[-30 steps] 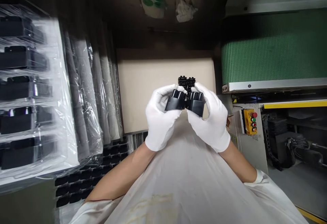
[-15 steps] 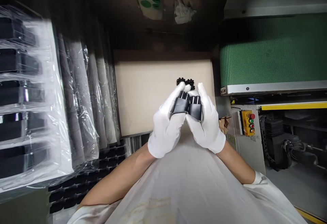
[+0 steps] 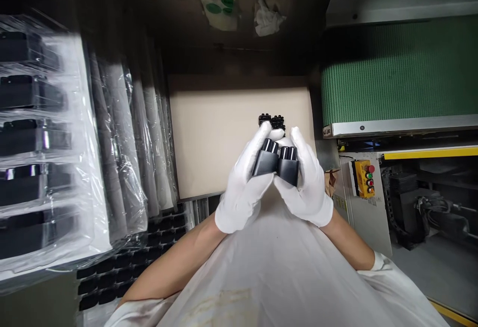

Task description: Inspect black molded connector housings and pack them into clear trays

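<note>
In a white glove, my left hand [image 3: 241, 187] is closed around a glossy black plastic part [image 3: 266, 160] that has short rounded prongs on its top. My right hand [image 3: 308, 185], gloved the same way, grips a similar black plastic part [image 3: 288, 167]. Both parts are held side by side, prongs pointing away from me, above the near edge of a beige board [image 3: 209, 138]. Just past my fingertips, a small cluster of black knobbed pieces [image 3: 277, 121] sits on the board, partly covered by my hands.
At left stand plastic-wrapped trays [image 3: 123, 158] of black parts, with more black parts [image 3: 112, 272] lower down. A green conveyor belt [image 3: 403, 73] runs at right, above a yellow control box [image 3: 364, 178] with buttons. A crumpled white cloth [image 3: 268, 18] lies at the back.
Both hands have come slightly closer to me, and the two parts are tipped so more of their broad faces shows. The grip on each stays.
</note>
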The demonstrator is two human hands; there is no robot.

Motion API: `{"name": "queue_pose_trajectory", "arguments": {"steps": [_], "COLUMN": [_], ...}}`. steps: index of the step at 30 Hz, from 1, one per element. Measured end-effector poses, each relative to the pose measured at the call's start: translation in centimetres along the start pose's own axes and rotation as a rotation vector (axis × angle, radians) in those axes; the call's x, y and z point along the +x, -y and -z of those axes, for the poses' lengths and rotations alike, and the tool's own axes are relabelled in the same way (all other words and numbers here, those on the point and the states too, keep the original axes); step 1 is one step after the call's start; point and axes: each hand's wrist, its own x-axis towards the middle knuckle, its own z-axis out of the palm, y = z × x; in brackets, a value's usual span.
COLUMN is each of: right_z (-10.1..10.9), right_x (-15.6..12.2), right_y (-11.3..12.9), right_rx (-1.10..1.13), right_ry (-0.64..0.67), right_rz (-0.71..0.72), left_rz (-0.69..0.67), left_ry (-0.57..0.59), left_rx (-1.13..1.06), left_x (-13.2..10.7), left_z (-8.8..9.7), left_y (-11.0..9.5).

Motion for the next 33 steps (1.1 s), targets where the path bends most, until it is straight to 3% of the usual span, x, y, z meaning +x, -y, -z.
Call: {"name": "queue_pose_trajectory", "arguments": {"steps": [10, 18, 24, 33], "right_z": [-0.8, 2.2, 2.8, 2.7], "right_x": [-2.0, -2.6, -2.4, -3.9], "right_y": [2.1, 2.2, 3.8, 5.2], "right_rx": [-0.013, 0.058, 0.101, 0.135], "right_ry": [-0.055, -0.234, -0.150, -0.123], "right_rz": [-0.074, -0.179, -0.179, -0.244], "left_rz": [-0.019, -0.085, -0.048, -0.005], "left_ry": [-0.029, -0.161, -0.087, -0.113], "left_rx": [0.077, 0.074, -0.015, 0.033], "left_x": [-2.3, -1.3, -2.6, -4.3], "left_z": [0.9, 0.2, 0.4, 0.3], "left_y": [-1.2, -2.8, -2.9, -4.1]}}
